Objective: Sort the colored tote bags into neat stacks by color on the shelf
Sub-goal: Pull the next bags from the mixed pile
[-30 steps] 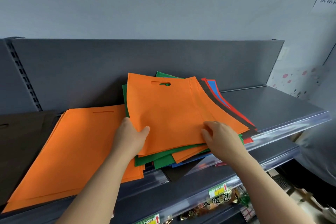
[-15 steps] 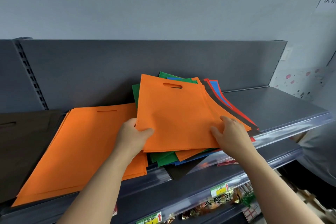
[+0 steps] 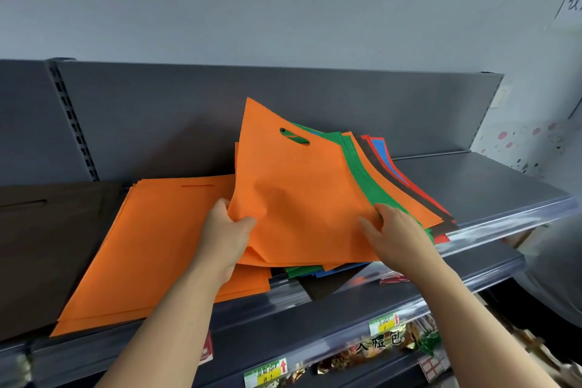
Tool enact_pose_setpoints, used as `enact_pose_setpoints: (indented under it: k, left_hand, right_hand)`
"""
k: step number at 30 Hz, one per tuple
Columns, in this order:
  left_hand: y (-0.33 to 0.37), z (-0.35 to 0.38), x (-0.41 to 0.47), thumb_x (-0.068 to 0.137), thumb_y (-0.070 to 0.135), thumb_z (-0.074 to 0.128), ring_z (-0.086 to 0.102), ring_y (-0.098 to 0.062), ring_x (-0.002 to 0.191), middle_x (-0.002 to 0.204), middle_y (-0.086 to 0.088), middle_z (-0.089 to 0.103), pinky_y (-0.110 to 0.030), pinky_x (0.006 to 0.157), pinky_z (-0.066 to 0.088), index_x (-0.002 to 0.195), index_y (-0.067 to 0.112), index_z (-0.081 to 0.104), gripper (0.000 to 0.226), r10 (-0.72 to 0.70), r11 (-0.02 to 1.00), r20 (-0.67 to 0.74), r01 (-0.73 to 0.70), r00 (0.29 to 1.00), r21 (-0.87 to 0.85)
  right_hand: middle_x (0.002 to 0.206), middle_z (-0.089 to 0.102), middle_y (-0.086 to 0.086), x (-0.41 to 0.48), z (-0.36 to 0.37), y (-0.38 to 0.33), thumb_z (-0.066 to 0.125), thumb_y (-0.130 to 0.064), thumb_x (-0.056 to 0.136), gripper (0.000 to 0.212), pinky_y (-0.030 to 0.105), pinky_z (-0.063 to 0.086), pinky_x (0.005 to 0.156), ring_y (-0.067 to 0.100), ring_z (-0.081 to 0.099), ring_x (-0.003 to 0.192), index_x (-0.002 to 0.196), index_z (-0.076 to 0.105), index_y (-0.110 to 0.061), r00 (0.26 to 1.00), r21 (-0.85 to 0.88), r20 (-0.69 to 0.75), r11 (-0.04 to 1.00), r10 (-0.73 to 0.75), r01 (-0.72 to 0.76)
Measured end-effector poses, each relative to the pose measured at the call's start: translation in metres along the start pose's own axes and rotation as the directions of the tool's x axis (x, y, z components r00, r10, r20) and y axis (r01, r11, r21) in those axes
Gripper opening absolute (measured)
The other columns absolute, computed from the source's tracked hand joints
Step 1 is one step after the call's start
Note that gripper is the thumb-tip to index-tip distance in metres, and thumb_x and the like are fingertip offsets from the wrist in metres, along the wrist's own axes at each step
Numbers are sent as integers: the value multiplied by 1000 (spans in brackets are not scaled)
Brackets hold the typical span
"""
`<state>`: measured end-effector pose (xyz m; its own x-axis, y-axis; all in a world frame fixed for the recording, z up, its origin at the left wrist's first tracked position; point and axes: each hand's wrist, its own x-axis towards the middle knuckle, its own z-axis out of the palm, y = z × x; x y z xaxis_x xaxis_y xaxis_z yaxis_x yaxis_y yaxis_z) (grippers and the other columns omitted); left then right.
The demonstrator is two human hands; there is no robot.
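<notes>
An orange tote bag [image 3: 293, 186] with a cut-out handle is tilted up off a mixed pile of green, orange, black, red and blue bags [image 3: 406, 195]. My left hand [image 3: 225, 236] grips its lower left corner, thumb on top. My right hand [image 3: 393, 230] holds the bag's lower right edge, fingers curled over it, where the green bag [image 3: 362, 179] shows beneath. A flat stack of orange bags [image 3: 151, 246] lies to the left on the grey shelf [image 3: 491, 183]. A dark brown stack [image 3: 41, 239] sits at the far left.
The shelf's grey back panel [image 3: 252, 104] rises behind the bags. A clear price rail [image 3: 504, 224] runs along the shelf front. Below, a lower shelf holds packaged goods [image 3: 378, 350] with green and yellow price tags. A black bag corner [image 3: 327, 287] hangs over the front edge.
The top orange bag has been lifted and swung left, its top corner now raised. Both hands shifted with it, exposing the green bag under its right side.
</notes>
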<state>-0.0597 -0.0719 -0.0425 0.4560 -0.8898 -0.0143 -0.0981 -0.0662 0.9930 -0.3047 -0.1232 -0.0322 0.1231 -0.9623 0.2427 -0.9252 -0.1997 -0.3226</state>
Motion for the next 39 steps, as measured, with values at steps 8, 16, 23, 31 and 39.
enact_pose_setpoints:
  k: [8,16,23,31,39]
  left_hand:
    - [5,-66,-3,89,4,52,59,-16,79,91,1,61,-26,57,44,102,23,51,23,140,981,-136,-119,981,150]
    - [-3,-149,-5,87,2,47,53,-19,69,85,-8,59,-28,53,40,94,12,55,15,108,962,-205,-50,973,270]
    - [-21,-209,-4,82,-4,43,44,-20,60,69,-11,50,-29,50,32,82,0,52,11,78,957,-240,-5,968,290]
    - [-49,-229,-5,88,16,58,59,-16,78,93,-4,62,-25,58,42,102,12,57,15,6,901,-35,10,999,434]
    - [-52,-201,13,93,26,50,55,-27,97,112,-9,53,-40,84,49,115,13,52,26,29,647,129,-117,991,754]
  right_hand:
    - [104,60,9,7,6,-20,27,-47,95,47,39,37,94,27,54,96,97,57,-11,983,-310,84,942,163,-130]
    - [114,62,12,-15,39,-121,48,-37,93,39,38,38,95,32,54,109,111,59,-4,990,-100,11,985,-137,138]
    - [79,54,2,-38,71,-184,43,-26,95,22,33,30,72,28,49,80,79,52,-13,952,4,106,957,-289,290]
    - [94,56,4,-53,100,-194,44,-27,93,20,33,38,71,26,54,90,88,55,-10,947,-4,187,964,-260,266]
    - [101,52,6,-59,99,-178,42,-27,94,19,35,40,83,29,50,100,91,52,-11,974,-65,173,986,-143,156]
